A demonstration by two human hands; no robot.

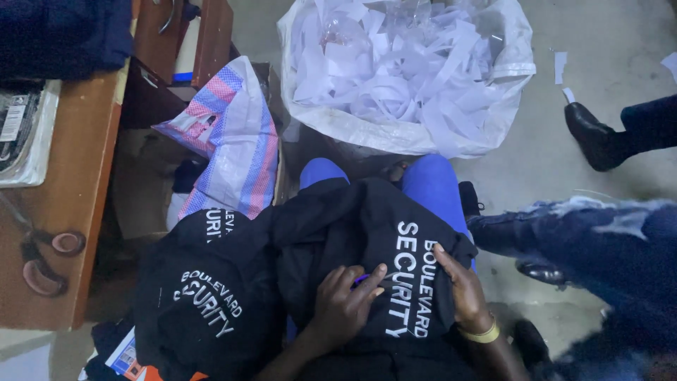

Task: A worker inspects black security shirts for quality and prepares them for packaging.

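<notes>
A black garment (pixel 395 282) with white lettering is spread across the lap. It is pressed down by the left hand (pixel 345 303), fingers curled loosely, with a small purple thing (pixel 361 279) pinched at the fingertips; what it is cannot be told. The right hand (pixel 462 286) is laid flat on the same garment just beside the lettering, fingers stretched out and close together, nothing gripped. A yellow band (pixel 482 334) is worn on the right wrist.

A second black garment (pixel 204 296) with white lettering is piled to the left, touching the first. Blue trousers (pixel 430 183) are seen under the garments at the knees.

Further out on the left, a striped woven bag (pixel 233 141) in pink, blue and white is propped beside a wooden table (pixel 77 212), and scissors (pixel 42 261) are seen lying on the tabletop. On the right, another person's jeans-clad leg (pixel 592 247) and black shoe (pixel 543 271) are seen on the concrete floor (pixel 599 35), with a further black shoe (pixel 592 137) beyond.

Farthest, a large white sack (pixel 405 137) is filled with white paper strips (pixel 395 63).
</notes>
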